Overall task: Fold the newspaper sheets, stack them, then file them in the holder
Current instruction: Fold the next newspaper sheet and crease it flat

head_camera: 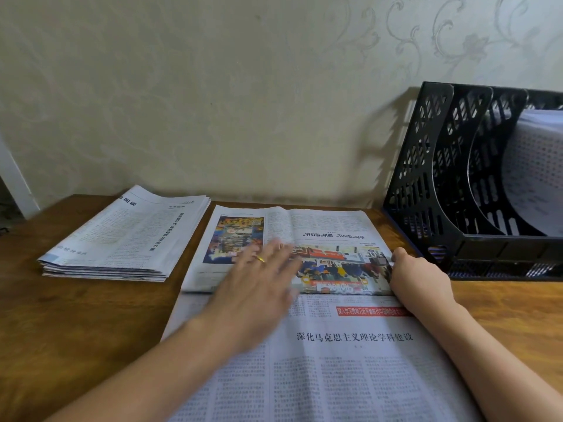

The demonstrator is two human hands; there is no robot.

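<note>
A pale patterned wall (213, 86) stands behind a brown wooden table (76, 315). On the table lies a sheet (320, 360), its far part folded over toward the person. The left hand (259, 287) lies flat on the fold, fingers straight, a ring on one. The right hand (420, 275) pinches the right edge of the fold. A stack (128, 236) of folded newspapers lies at the left, apart from the sheet. A black holder (441, 178) stands at the right, with white paper inside.
</note>
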